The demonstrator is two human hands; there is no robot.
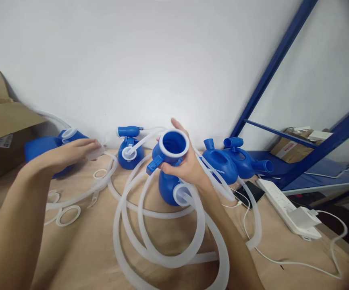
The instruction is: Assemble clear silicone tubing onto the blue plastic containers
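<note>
My right hand (185, 165) grips a blue plastic urinal-style mouthpiece (155, 163), its round opening facing me with a white ring (163, 145) around the rim and a small clip sticking out at the left. Directly below it stands a blue bottle (167, 187) with a translucent hose (201, 209) running from its white cap and looping over the table. My left hand (74, 151), fingers together, is over at the left with a translucent plastic piece (96, 152) at its fingertips, slightly blurred. Behind that hand lies another blue bottle (38, 147), partly hidden.
More blue bottles with hoses stand at the back, one left of centre (130, 159) and two at the right (223, 165). Loose white rings (68, 216) lie at the left. A cardboard box (8, 149), a power strip (283, 207), a phone (250, 193) and a blue rack (271, 60) flank the table.
</note>
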